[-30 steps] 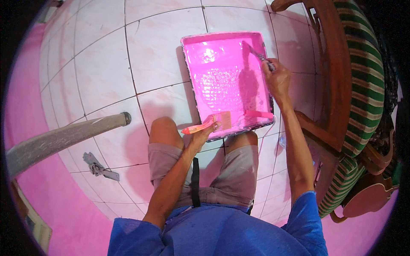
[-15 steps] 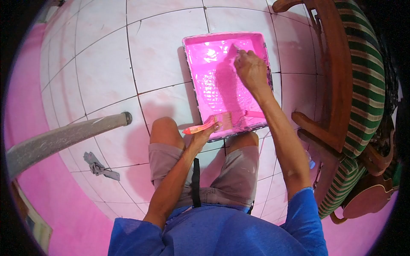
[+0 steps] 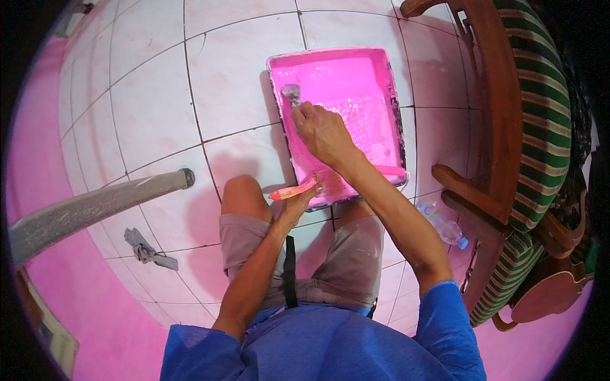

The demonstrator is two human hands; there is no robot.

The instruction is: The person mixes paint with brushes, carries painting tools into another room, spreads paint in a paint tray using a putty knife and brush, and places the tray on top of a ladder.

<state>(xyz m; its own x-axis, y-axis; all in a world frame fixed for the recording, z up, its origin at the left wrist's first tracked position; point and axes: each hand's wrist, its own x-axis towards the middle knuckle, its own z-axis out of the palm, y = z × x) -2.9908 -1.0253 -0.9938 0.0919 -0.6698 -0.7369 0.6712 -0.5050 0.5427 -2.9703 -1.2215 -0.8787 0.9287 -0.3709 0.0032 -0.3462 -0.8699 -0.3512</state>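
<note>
A paint tray (image 3: pixel 273 82) full of wet pink paint lies on the floor in front of my knees. My right hand (image 3: pixel 327 136) is closed on a small scraper (image 3: pixel 291 95), whose flat greyish end is at the tray's left side, over the paint. Near the tray's front left corner, my left hand (image 3: pixel 298 204) grips a paintbrush (image 3: pixel 289 192) with an orange-pink handle. The brush's bristles point right, over the tray, and are partly hidden by my right forearm. A pink handle (image 3: pixel 391 170) rests across the tray's front right part; its other end is hidden.
A plastic bottle (image 3: pixel 445 227) lies right of my right forearm. Chairs with green striped cushions (image 3: pixel 540 127) and wooden frames (image 3: pixel 502 120) line the right side. At left are a grey chair leg (image 3: pixel 108 206) and a crumpled grey cloth (image 3: pixel 149 251) on the tiles (image 3: pixel 241 70).
My right hand has moved left and toward me with the scraper, from the tray's upper right to its left side. My left hand still holds the paintbrush in nearly the same place.
</note>
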